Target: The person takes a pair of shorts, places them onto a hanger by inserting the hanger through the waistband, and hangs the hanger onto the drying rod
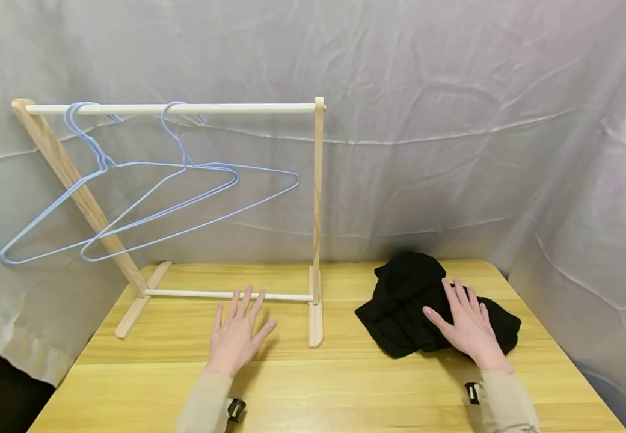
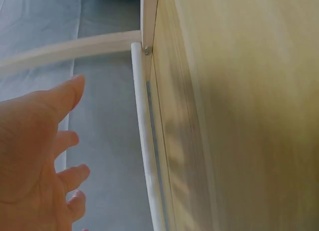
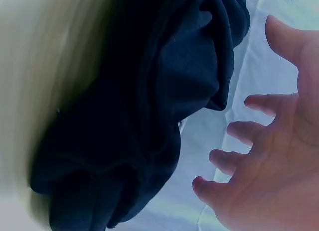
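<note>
A crumpled black cloth [image 1: 407,300], perhaps a garment, lies in a heap on the right of the wooden table. My right hand [image 1: 469,328] is over it with fingers spread; the right wrist view shows a gap between the fingers and the dark fabric [image 3: 144,106]. My left hand [image 1: 237,340], fingers spread and holding nothing, hovers above the table in front of the rack's low white bar [image 1: 183,293]. The left wrist view shows this hand [image 2: 40,156] apart from the bar [image 2: 144,126]. Blue wire hangers [image 1: 183,162] hang from the rack's top rail [image 1: 248,109].
The rack's wooden right post [image 1: 317,198] stands between the hangers and the black heap. Its left post [image 1: 69,168] leans outward in view. Flat wooden feet [image 1: 316,328] rest on the table [image 1: 345,391]. A grey curtain [image 1: 453,120] hangs behind and at both sides.
</note>
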Demonstrator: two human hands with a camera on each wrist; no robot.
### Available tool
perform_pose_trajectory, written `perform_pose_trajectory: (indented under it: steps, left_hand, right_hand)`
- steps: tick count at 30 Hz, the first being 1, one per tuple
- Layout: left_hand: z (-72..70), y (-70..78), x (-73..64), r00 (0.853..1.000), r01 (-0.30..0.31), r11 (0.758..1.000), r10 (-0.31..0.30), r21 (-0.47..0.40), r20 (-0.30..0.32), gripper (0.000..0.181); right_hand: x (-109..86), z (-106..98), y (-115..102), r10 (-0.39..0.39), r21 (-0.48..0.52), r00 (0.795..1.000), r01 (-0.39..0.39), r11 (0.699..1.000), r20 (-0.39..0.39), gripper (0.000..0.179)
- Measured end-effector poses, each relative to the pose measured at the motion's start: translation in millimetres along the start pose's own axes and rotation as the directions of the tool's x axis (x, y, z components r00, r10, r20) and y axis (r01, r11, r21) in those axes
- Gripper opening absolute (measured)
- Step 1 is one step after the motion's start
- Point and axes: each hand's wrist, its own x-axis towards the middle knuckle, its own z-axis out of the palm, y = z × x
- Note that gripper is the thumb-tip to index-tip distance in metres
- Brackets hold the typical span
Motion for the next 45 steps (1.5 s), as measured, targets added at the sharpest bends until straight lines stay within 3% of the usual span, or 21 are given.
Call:
perform_pose_trajectory:
  steps: [7, 11, 16, 19, 25, 28, 31, 33, 38, 42, 45]
  left_hand:
    - [-0.1, 13.5, 1.8, 0.992, -0.113, 0.987, 0.119, 0.11, -0.043, 0.071]
    - [5.1, 33.1, 1.2, 0.971, -0.228, 0.962, 0.236, 0.153, -0.035, 0.071]
    - [19.4, 64.5, -1.1, 0.918, -0.397, 0.913, 0.395, 0.096, 0.038, 0.069]
    - [26.8, 84.1, -1.2, 0.889, -0.443, 0.897, 0.438, 0.008, 0.132, 0.069]
    - [40.3, 118.4, 10.4, 0.821, -0.412, 0.885, 0.464, -0.219, 0.333, 0.07]
    - [47.4, 132.6, 21.6, 0.777, -0.38, 0.88, 0.471, -0.286, 0.417, 0.073]
    - [54.3, 145.2, 33.2, 0.753, -0.361, 0.879, 0.473, -0.312, 0.458, 0.075]
    - [58.9, 152.1, 40.0, 0.751, -0.361, 0.881, 0.469, -0.306, 0.465, 0.074]
    - [66.8, 162.8, 50.9, 0.763, -0.362, 0.897, 0.442, -0.254, 0.472, 0.061]
    - [72.0, 166.0, 53.5, 0.79, -0.41, 0.897, 0.44, -0.167, 0.428, 0.048]
    - [73.7, 169.3, 53.2, 0.815, -0.462, 0.883, 0.459, -0.081, 0.354, 0.034]
  right_hand:
    - [12.3, -8.5, 10.2, -0.015, 0.029, 1.0, 0.014, 0.999, 0.01, 0.086]
    - [19.3, -8.7, 22.3, -0.001, 0.044, 1.0, 0.0, 0.999, 0.021, 0.07]
    - [23.1, -7.6, 34.0, 0.101, 0.007, 0.992, -0.102, 0.995, 0.076, 0.069]
    - [23.5, -5.2, 37.2, 0.147, -0.012, 0.983, -0.147, 0.989, 0.113, 0.081]
    - [25.4, 3.1, 39.1, 0.189, -0.078, 0.972, -0.18, 0.981, 0.139, 0.095]
    - [27.3, 6.9, 39.4, 0.203, -0.089, 0.97, -0.192, 0.977, 0.135, 0.092]
    - [29.9, 10.2, 40.1, 0.219, -0.098, 0.967, -0.207, 0.973, 0.13, 0.089]
    - [31.6, 11.8, 39.7, 0.226, -0.101, 0.966, -0.214, 0.972, 0.125, 0.086]
    - [35.1, 14.8, 39.0, 0.229, -0.094, 0.968, -0.22, 0.971, 0.101, 0.077]
    - [34.9, 16.1, 39.9, 0.226, -0.107, 0.971, -0.218, 0.97, 0.076, 0.069]
    - [32.9, 15.9, 40.6, 0.223, -0.116, 0.973, -0.216, 0.97, 0.059, 0.061]
